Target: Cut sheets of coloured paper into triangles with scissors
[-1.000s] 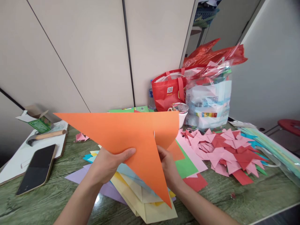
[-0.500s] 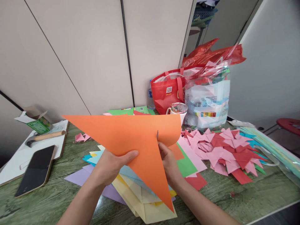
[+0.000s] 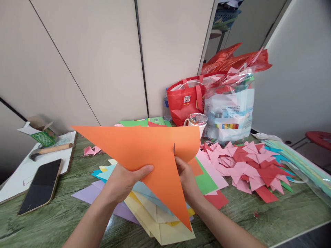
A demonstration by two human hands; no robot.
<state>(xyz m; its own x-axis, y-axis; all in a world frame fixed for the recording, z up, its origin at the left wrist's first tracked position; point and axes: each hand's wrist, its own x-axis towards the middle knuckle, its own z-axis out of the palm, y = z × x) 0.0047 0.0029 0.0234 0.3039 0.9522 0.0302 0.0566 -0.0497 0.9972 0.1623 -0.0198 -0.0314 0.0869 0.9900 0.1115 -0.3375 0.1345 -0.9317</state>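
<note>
A large sheet of orange paper (image 3: 144,144) is held up in front of me above the table. My left hand (image 3: 126,181) is closed on its lower left edge, thumb on the front face and fingers behind. A slit splits the sheet on the right, where one part curls away and a pointed flap hangs down. At the slit's upper end a thin dark blade tip (image 3: 174,148) pokes out, apparently from scissors. My right hand (image 3: 186,177) is closed just below it, partly behind the flap; the handles are hidden.
Beneath lie stacked coloured papers (image 3: 176,236). Pink and red folded pieces (image 3: 248,162) are heaped at right. A phone (image 3: 41,186) and a hammer (image 3: 51,150) lie left. Behind stand a lidded mug (image 3: 196,120), a red bag (image 3: 181,106) and a full plastic bag (image 3: 230,106).
Almost nothing differs. The view has shifted very slightly; both hands and the orange paper keep the same pose, and the blade tip stays at the slit.
</note>
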